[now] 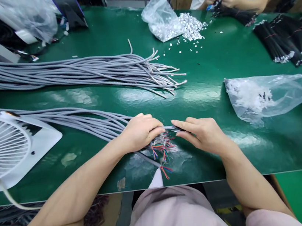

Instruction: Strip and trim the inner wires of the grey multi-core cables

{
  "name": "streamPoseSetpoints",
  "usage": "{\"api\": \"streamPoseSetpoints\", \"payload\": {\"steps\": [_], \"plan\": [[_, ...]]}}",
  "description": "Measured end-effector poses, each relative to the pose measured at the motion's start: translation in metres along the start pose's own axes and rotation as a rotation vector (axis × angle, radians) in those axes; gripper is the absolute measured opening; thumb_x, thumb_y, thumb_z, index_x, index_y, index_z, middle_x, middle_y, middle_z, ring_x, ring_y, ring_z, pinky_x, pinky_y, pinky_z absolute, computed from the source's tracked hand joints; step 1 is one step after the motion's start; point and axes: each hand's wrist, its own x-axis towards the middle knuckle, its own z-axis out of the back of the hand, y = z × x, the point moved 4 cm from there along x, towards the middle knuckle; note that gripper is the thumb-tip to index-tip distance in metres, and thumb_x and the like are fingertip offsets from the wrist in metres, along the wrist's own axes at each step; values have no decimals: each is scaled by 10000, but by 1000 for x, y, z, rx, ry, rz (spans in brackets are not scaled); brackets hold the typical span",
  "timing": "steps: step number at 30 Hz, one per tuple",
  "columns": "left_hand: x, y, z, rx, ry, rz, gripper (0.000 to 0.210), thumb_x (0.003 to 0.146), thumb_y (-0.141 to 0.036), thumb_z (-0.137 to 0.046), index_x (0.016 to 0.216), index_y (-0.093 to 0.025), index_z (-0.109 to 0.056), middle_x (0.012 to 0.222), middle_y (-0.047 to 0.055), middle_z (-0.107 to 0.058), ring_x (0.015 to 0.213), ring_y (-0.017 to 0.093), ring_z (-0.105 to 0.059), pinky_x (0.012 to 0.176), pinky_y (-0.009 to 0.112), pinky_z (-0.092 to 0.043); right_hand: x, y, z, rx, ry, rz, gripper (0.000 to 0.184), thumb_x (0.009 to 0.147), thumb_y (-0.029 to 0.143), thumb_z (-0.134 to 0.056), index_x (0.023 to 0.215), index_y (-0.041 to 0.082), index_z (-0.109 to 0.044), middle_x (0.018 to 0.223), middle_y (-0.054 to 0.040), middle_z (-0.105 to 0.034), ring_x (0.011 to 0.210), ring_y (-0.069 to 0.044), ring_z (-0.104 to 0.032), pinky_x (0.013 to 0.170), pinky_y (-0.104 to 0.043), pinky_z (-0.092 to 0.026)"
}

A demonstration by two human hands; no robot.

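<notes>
My left hand (141,132) is closed around a grey cable (167,127), whose end points right. My right hand (202,132) pinches a small dark-handled knife (180,128) at that cable end; its metal tip shows between thumb and fingers, partly hidden. Below my left hand lie stripped cable ends with red, blue and green wires (163,149). One grey cable (149,160) comes forward to the table's edge, its coloured wires fanned out. From the left, a bundle of grey cables (85,118) runs under my left hand.
A second grey cable bundle (78,70) lies farther back. At left stands a white fan (43,142). Plastic bags hold small silvery pieces (167,29) and white pieces (284,90). Black wire bundles (275,43) lie at right, near a co-worker's hands (222,0).
</notes>
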Motion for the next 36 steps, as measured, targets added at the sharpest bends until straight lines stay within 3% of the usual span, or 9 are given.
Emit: {"api": "streamPoseSetpoints", "payload": {"steps": [14, 31, 36], "plan": [[3, -4, -1, 99, -22, 15, 377, 970, -395, -392, 869, -176, -683, 741, 37, -671, 703, 156, -544, 647, 287, -316, 1, 4, 0, -176, 46, -34, 378, 962, 405, -441, 1244, 215, -606, 807, -28, -681, 595, -125, -584, 527, -278, -302], [4, -4, -3, 148, -36, -2, 363, 966, -384, -409, 876, -170, -688, 744, 45, -674, 711, 166, -543, 642, 288, -315, 4, 4, -6, -111, 20, -43, 407, 957, 417, -445, 1244, 180, -611, 862, -44, -705, 639, -141, -628, 535, -269, -348], [1, -2, -1, 107, 25, -20, 342, 972, -371, -399, 950, -178, -680, 805, 45, -690, 749, 166, -536, 669, 296, -302, 5, 2, -8, -19, 50, -39, 438, 950, 401, -469, 1317, 175, -551, 944, -58, -721, 740, -162, -667, 583, -257, -406]]}}
